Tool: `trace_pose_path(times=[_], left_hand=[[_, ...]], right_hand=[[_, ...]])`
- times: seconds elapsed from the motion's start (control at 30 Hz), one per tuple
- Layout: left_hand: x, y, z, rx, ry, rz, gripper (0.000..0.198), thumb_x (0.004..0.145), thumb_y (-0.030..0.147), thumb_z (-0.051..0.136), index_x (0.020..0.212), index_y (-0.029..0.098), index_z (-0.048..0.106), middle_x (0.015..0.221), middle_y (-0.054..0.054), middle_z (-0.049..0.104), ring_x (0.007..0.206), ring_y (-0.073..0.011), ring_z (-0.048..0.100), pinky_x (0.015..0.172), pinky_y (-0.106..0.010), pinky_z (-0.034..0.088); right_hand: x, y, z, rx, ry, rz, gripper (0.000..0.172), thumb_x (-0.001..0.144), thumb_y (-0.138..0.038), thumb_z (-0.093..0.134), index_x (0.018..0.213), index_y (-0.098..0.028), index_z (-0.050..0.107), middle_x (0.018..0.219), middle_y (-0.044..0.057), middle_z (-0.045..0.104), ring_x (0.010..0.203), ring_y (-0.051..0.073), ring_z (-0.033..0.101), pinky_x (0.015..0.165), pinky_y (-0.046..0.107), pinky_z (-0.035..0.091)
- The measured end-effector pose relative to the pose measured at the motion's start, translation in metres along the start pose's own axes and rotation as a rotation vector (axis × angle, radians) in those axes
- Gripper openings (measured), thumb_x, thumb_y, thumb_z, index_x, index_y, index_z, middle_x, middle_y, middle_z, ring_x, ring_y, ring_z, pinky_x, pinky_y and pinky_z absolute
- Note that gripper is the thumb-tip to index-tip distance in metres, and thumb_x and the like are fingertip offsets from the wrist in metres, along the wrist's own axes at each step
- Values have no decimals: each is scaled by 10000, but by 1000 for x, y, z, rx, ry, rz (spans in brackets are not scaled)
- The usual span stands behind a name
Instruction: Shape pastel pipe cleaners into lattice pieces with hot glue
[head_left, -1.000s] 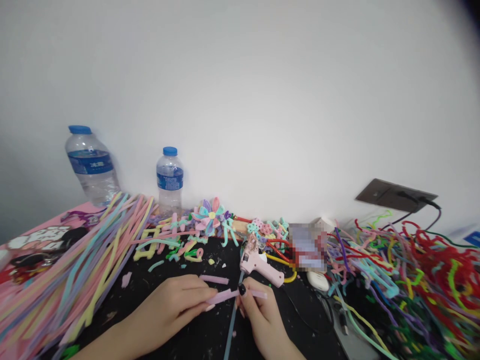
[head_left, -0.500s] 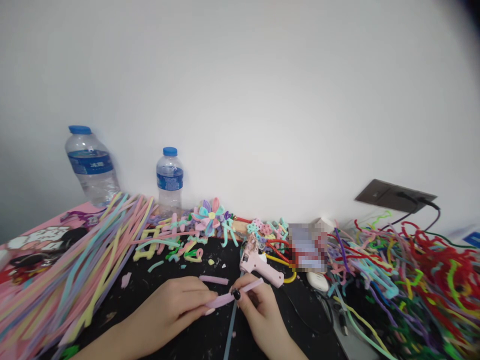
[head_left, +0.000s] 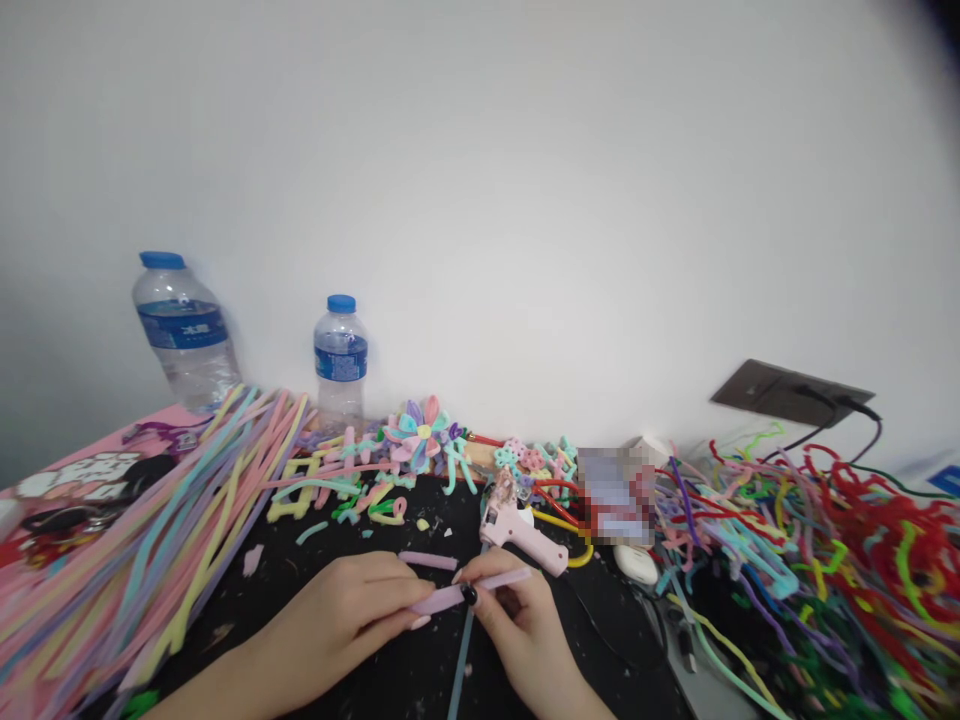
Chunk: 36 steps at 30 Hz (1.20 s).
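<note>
Between my two hands is a lilac pipe cleaner [head_left: 439, 601]. My left hand [head_left: 360, 600] pinches its left end between thumb and fingers. My right hand [head_left: 519, 622] grips it near the middle, with a dark-nailed thumb pressed on it and a lilac length sticking out to the right. Just beyond my left fingertips a separate short lilac pipe cleaner piece [head_left: 428, 561] lies on the black mat [head_left: 352, 680]. A clear glue stick [head_left: 460, 665] runs from below my right hand towards the pale pink glue gun [head_left: 525, 535], which lies behind that hand.
Long pastel pipe cleaners [head_left: 172, 540] spread across the left. A pipe cleaner flower [head_left: 424, 432] and cut pieces lie at the back near two water bottles [head_left: 340, 358]. Tangled bright pipe cleaners [head_left: 840, 560] heap on the right, below a wall socket [head_left: 787, 390]. A white earphone case [head_left: 636, 563] lies right of the glue gun.
My right hand's fingers have shifted slightly on the lilac pipe cleaner, and its protruding right end sits a little lower. My left hand has hardly moved.
</note>
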<state>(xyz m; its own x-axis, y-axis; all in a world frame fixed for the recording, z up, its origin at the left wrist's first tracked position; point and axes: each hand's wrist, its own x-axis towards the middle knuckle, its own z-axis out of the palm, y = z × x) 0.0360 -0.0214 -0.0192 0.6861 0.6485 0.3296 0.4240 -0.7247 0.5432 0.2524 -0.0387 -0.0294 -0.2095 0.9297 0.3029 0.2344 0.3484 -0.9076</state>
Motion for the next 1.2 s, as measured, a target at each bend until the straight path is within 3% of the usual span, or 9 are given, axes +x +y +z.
trace_pose_path(times=[0.17, 0.4, 0.6, 1.2], left_hand=[[0, 0, 1, 11, 34, 4, 172, 910, 212, 469, 1015, 238, 604, 875, 15, 665, 780, -140, 595, 681, -214, 419], [-1, -4, 3, 46, 181, -4, 146, 896, 212, 494, 942, 218, 633, 778, 2, 647, 703, -135, 588, 637, -211, 420], [-3, -7, 5, 58, 278, -4, 139, 894, 236, 504, 890, 205, 640, 731, 1, 638, 663, -132, 581, 614, -215, 425], [-2, -5, 6, 97, 383, 24, 156, 885, 230, 515, 853, 197, 665, 713, 0, 667, 645, -122, 608, 625, -205, 461]], right_hand=[[2, -1, 0, -3, 3, 20, 108, 826, -227, 538, 814, -178, 634, 787, 54, 617, 726, 181, 563, 651, 280, 432], [2, 0, 1, 17, 24, 59, 129, 826, -261, 553, 820, -176, 649, 745, 41, 607, 660, 160, 535, 598, 258, 417], [4, -5, 1, 68, 23, 33, 133, 830, -266, 563, 811, -189, 669, 780, 51, 635, 727, 177, 572, 653, 272, 432], [4, -6, 2, 80, 33, 30, 138, 827, -272, 571, 819, -192, 683, 783, 50, 645, 738, 183, 581, 660, 279, 438]])
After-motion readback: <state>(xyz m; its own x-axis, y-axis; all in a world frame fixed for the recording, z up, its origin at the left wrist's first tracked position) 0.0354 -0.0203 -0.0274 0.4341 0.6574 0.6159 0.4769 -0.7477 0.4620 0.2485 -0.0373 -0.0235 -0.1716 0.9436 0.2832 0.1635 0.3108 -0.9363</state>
